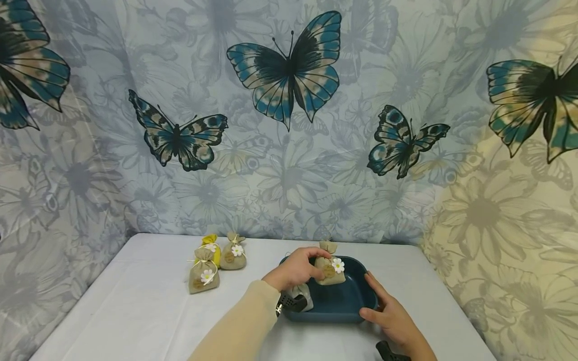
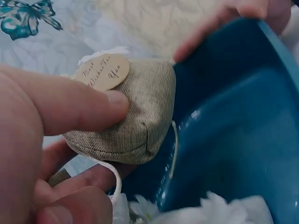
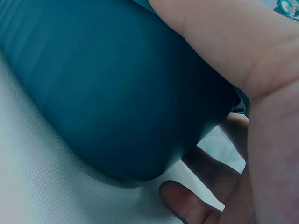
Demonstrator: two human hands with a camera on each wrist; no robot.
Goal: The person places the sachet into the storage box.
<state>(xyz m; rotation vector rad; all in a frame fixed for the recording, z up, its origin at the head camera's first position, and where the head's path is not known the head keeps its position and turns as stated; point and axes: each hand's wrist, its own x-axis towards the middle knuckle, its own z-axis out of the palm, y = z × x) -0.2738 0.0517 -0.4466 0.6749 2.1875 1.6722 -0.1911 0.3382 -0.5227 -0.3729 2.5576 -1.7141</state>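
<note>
My left hand (image 1: 295, 269) pinches a beige drawstring pouch (image 1: 331, 277) over the blue dish (image 1: 325, 317). In the left wrist view, the thumb presses on the pouch (image 2: 149, 102) beside its round tag lettered "Best Wishes For You"; other fingers pass behind it. A white flower decorates the pouch, and cords hang from it. A pale grey pouch (image 1: 303, 297) lies in the dish's left end, partly behind my left wrist. My right hand (image 1: 390, 313) holds the dish's right end, thumb at the near corner and fingers along the side. The right wrist view shows the dish's outer wall (image 3: 103, 88) close up.
On the left of the white-covered table (image 1: 149, 301) stand a yellow pouch (image 1: 217, 255) and two beige pouches, one in front (image 1: 204, 278) and one behind (image 1: 233, 258). A butterfly-printed cloth (image 1: 293, 190) rises along the table's back edge and both sides.
</note>
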